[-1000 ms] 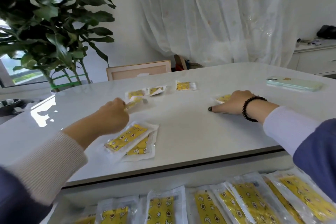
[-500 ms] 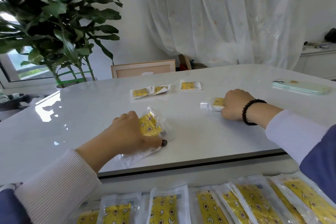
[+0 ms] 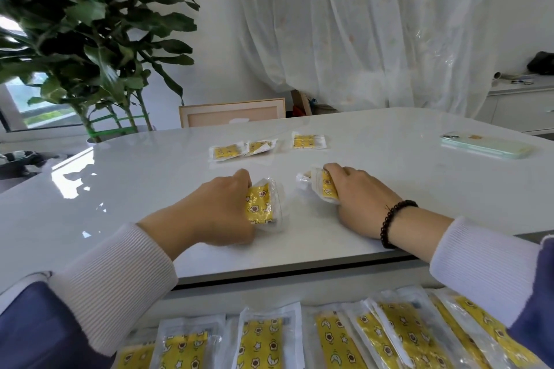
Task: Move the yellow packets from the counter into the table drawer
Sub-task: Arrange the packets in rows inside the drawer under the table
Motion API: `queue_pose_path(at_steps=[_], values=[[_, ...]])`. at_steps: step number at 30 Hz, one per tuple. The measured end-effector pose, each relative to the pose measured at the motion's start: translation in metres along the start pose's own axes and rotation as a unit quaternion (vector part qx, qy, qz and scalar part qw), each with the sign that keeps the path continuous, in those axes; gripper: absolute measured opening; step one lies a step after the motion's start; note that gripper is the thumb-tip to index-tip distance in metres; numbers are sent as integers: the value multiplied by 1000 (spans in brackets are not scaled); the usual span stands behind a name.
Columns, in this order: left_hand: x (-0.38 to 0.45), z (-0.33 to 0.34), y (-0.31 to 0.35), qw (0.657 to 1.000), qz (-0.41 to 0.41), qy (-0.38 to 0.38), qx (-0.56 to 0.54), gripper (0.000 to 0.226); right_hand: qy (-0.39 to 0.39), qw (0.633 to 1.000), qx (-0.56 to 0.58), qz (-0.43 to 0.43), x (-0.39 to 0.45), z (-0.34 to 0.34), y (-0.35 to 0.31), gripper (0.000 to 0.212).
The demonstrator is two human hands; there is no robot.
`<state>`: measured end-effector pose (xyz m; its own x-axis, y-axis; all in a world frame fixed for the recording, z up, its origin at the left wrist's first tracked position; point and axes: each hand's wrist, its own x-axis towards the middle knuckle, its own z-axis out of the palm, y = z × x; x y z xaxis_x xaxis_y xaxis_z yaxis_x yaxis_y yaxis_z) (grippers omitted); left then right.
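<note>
Yellow packets (image 3: 269,338) already lie in rows in the drawer (image 3: 299,293) at 6 o'clock. Left hand (image 3: 215,213) squeezes a bunch (image 3: 260,204), right hand (image 3: 356,198) squeezes another (image 3: 323,186). Three packets (image 3: 308,141) wait on the counter (image 3: 135,189) at 12 o'clock. I think it's over halfway done; the counter edge is close, with clear room down to the drawer

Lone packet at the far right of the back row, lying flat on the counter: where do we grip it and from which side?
Take the lone packet by its clear sealed border, coming from above on the near edge. It lies flat on the counter, so a finger likely has to press and slide or lift an edge first. It sits apart from the two overlapping packets to its left, so its sides are free.
</note>
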<state>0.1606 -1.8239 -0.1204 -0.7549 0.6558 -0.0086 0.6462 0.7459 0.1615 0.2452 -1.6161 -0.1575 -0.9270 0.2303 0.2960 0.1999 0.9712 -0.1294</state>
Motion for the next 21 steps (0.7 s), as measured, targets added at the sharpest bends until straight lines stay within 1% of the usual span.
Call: queue_pose_path(at_steps=[3,5,6,8,9,11,13,14,15,16,18,19,20,21], values=[[5,3,1,1000,-10,14,11,40,12,1000,27,4,0,5,3,53],[6,2,-1,999,-31,27,-4,37,22,998,52,2,-1,5,5,55],[6,0,-3,999,-41,33,-13,34,30,997,76,-6,-1,4,6,57],[4,-8,-9,997,-43,55,-36,23,45,987,144,-50,-1,2,8,58],[3,-12,-12,995,-39,67,-61,20,49,980,174,-81,-2,2,7,59],[-1,-17,-12,986,-34,69,-149,17,47,968,210,-128,-4,2,3,59],[-4,-17,-13,971,-33,57,-232,19,53,960,237,-137,-6,3,-6,57],[-6,-16,-13,969,-30,43,-242,22,56,957,250,-133,-7,3,-10,56],[-7,-14,-15,973,-23,19,-231,24,57,955,261,-128,-7,4,-15,54],[-9,-12,-18,980,-15,-11,-196,27,54,953,270,-125,-7,4,-20,51],[-11,-7,-25,993,-6,-64,-102,37,47,948,289,-121,-6,6,-25,43],[-11,-4,-31,995,-9,-66,-75,40,46,946,301,-114,-5,6,-27,39],[-12,-3,-35,996,-13,-48,-70,39,47,942,316,-101,-5,6,-27,35],[-12,-4,-39,995,-23,-27,-91,38,49,937,335,-82,-4,5,-26,31]])
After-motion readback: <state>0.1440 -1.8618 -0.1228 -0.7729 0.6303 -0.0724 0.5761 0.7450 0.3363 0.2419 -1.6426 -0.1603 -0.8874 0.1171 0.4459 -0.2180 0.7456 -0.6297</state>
